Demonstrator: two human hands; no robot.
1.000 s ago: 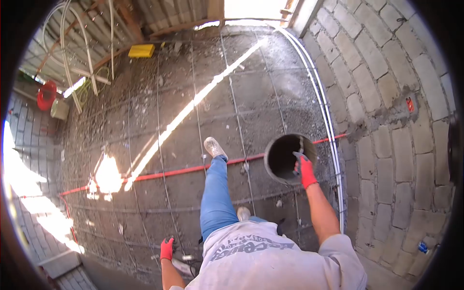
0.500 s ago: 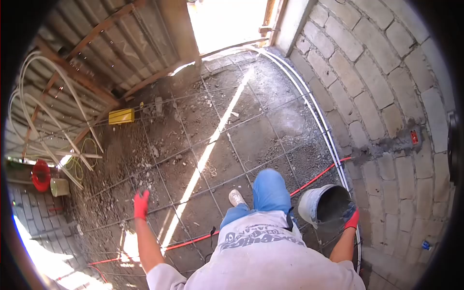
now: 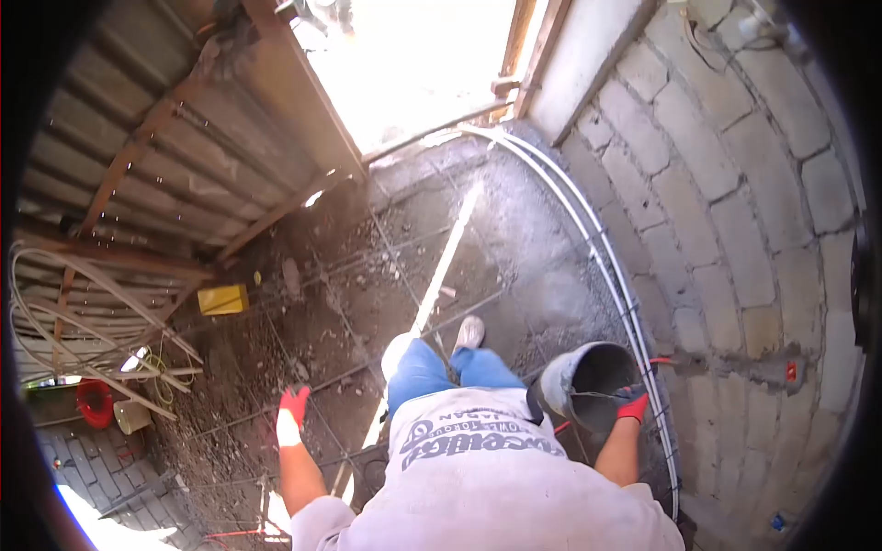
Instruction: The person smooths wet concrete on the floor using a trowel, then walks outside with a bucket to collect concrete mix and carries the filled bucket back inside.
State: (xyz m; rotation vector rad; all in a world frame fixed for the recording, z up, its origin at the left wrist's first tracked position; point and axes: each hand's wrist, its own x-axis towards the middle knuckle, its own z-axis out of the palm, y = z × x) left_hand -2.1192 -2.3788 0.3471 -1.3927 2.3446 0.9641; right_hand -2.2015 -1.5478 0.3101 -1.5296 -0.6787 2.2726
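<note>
A grey bucket point(image 3: 557, 380) hangs tilted at my right side, its dark mouth facing up toward me. My right hand point(image 3: 632, 402), in a red glove with dark fingers, is closed on the bucket's thin wire handle point(image 3: 595, 394) near the rim. Nothing can be made out inside the shaded bucket. Out to my left, over the dirt floor, my left hand point(image 3: 293, 406) wears a red glove and holds nothing, with its fingers apart.
A grid of thin rebar point(image 3: 388, 241) covers the rough ground underfoot. White pipes point(image 3: 602, 241) run along the block wall point(image 3: 712, 234) on the right toward a bright doorway point(image 3: 413, 69). A yellow box point(image 3: 222, 299) and pale looped tubing point(image 3: 87, 275) are at the left.
I have stepped forward toward the doorway. The bucket has swung slightly left with my right hand, and its wire handle now shows. My left hand has come a little closer to my body.
</note>
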